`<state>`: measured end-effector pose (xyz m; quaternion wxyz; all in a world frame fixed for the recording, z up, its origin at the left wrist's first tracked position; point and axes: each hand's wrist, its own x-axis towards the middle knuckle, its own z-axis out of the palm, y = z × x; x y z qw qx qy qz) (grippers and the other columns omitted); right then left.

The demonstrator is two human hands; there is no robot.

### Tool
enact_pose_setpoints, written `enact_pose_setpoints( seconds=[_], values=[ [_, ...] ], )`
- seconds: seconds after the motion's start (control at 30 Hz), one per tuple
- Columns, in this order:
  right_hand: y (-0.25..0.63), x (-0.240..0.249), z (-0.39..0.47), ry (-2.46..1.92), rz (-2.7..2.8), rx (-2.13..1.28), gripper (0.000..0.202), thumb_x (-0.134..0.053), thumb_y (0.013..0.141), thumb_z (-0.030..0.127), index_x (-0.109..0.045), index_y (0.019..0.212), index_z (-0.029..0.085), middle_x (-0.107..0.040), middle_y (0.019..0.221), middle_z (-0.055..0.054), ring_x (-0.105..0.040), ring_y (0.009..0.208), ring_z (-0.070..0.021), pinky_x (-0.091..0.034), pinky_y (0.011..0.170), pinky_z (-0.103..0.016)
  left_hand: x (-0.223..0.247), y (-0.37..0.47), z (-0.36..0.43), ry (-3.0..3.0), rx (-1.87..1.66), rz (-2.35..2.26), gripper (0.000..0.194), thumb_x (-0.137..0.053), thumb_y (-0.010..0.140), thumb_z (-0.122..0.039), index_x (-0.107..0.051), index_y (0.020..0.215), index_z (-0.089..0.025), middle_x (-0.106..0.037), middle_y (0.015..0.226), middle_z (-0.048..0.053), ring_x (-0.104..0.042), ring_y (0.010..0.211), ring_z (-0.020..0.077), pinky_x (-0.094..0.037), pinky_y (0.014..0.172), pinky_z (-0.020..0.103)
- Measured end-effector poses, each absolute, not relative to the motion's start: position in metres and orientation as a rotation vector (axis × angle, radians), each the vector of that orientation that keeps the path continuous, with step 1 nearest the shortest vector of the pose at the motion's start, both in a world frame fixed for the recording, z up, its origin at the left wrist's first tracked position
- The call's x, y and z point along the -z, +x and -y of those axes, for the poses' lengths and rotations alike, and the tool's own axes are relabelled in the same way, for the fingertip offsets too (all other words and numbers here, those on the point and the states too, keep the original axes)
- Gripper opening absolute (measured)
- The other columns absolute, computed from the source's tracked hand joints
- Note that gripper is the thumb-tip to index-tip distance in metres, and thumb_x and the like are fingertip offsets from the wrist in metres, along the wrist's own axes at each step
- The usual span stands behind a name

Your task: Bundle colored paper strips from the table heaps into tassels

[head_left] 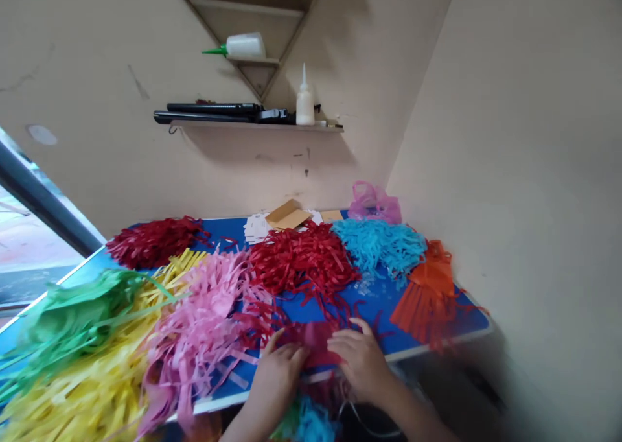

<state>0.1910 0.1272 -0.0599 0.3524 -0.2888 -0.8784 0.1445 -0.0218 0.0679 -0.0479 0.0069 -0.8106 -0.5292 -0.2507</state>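
Note:
A dark red piece of tissue-like paper [319, 343] with fringed strips spans the gap between my hands at the table's front edge. My left hand [282, 365] has its fingers curled over the paper's left side. On the right side, my right hand [358, 359] holds it with bent fingers. Just behind lies a heap of dark red paper fringe [306, 257], some strips trailing toward my hands. Pink fringe [208, 319] is heaped to the left of my left hand. Part of the paper's lower edge is blurred.
Yellow fringe [92, 377], green fringe [78, 312] and another red heap [153, 241] cover the left of the blue table [304, 307]. Light blue fringe [381, 242], an orange fringed piece [430, 286] and a pink bag [374, 203] lie right. A shelf [253, 126] hangs above.

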Motion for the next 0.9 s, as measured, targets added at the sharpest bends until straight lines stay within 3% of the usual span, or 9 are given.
enact_pose_setpoints(
  seconds=[0.13, 0.33, 0.4, 0.47, 0.63, 0.7, 0.8, 0.9],
  values=[
    [0.202, 0.051, -0.137, -0.877, 2.327, -0.506, 0.024, -0.059, 0.08, 0.008, -0.07, 0.089, 0.027, -0.076, 0.09, 0.001, -0.066, 0.092, -0.0193, -0.03, 0.101, -0.044, 0.054, -0.045, -0.058, -2.588, 0.828, 1.747, 0.035, -0.05, 0.082, -0.005, -0.066, 0.107, -0.023, -0.076, 0.103, 0.005, -0.071, 0.095, 0.0241, -0.042, 0.099, 0.055],
    [0.194, 0.026, -0.135, -1.069, 2.3, -0.531, 0.029, -0.07, 0.074, 0.016, -0.069, 0.101, 0.026, -0.074, 0.096, -0.001, -0.06, 0.098, -0.0228, -0.031, 0.092, -0.041, 0.034, -0.041, -0.063, -2.533, 0.754, 2.08, 0.019, -0.054, 0.089, -0.019, -0.071, 0.096, -0.023, -0.076, 0.089, 0.005, -0.069, 0.086, 0.0226, -0.047, 0.084, 0.044],
    [0.188, 0.027, -0.135, -1.059, 2.324, -0.51, 0.021, -0.072, 0.075, 0.017, -0.07, 0.093, 0.026, -0.074, 0.093, 0.0, -0.059, 0.098, -0.022, -0.03, 0.091, -0.039, 0.03, -0.036, -0.066, -2.526, 0.732, 2.096, 0.019, -0.054, 0.088, -0.018, -0.072, 0.094, -0.024, -0.076, 0.088, 0.005, -0.068, 0.086, 0.0231, -0.045, 0.085, 0.045],
    [0.183, 0.032, -0.138, -1.09, 2.348, -0.529, 0.01, -0.07, 0.079, 0.015, -0.071, 0.082, 0.025, -0.074, 0.085, 0.001, -0.061, 0.09, -0.0191, -0.03, 0.086, -0.037, 0.024, -0.039, -0.067, -2.503, 0.644, 2.143, 0.023, -0.057, 0.083, -0.015, -0.072, 0.096, -0.025, -0.077, 0.091, 0.004, -0.067, 0.091, 0.0252, -0.043, 0.087, 0.047],
    [0.177, 0.041, -0.15, -1.15, 2.349, -0.556, 0.011, -0.068, 0.084, 0.018, -0.072, 0.075, 0.023, -0.074, 0.079, 0.002, -0.062, 0.083, -0.0171, -0.029, 0.083, -0.035, -0.01, -0.1, -0.068, -2.515, 0.219, 2.249, 0.03, -0.058, 0.081, -0.02, -0.072, 0.106, -0.031, -0.075, 0.108, 0.003, -0.065, 0.105, 0.0266, -0.043, 0.094, 0.045],
    [0.175, 0.042, -0.153, -1.146, 2.353, -0.553, 0.01, -0.071, 0.084, 0.022, -0.072, 0.074, 0.023, -0.074, 0.077, 0.001, -0.061, 0.082, -0.0174, -0.029, 0.083, -0.035, -0.029, -0.122, -0.069, -2.338, 0.148, 2.268, 0.032, -0.057, 0.082, -0.023, -0.071, 0.111, -0.026, -0.074, 0.111, 0.008, -0.067, 0.103, 0.0293, -0.046, 0.091, 0.044],
    [0.174, 0.041, -0.155, -1.124, 2.374, -0.543, 0.009, -0.073, 0.083, 0.025, -0.072, 0.075, 0.023, -0.075, 0.077, 0.001, -0.061, 0.081, -0.0176, -0.029, 0.083, -0.035, -0.048, -0.112, -0.073, -1.871, 0.445, 2.118, 0.037, -0.049, 0.089, -0.035, -0.068, 0.114, -0.015, -0.073, 0.11, 0.017, -0.065, 0.103, 0.0361, -0.045, 0.091, 0.051],
    [0.175, 0.039, -0.155, -1.106, 2.402, -0.517, 0.005, -0.073, 0.083, 0.024, -0.073, 0.078, 0.026, -0.075, 0.08, 0.002, -0.061, 0.083, -0.0174, -0.028, 0.081, -0.034, -0.038, -0.061, -0.085, -2.358, 0.647, 1.894, 0.038, -0.05, 0.092, -0.045, -0.063, 0.119, -0.023, -0.073, 0.113, 0.009, -0.064, 0.106, 0.0276, -0.038, 0.101, 0.048]
  ],
)
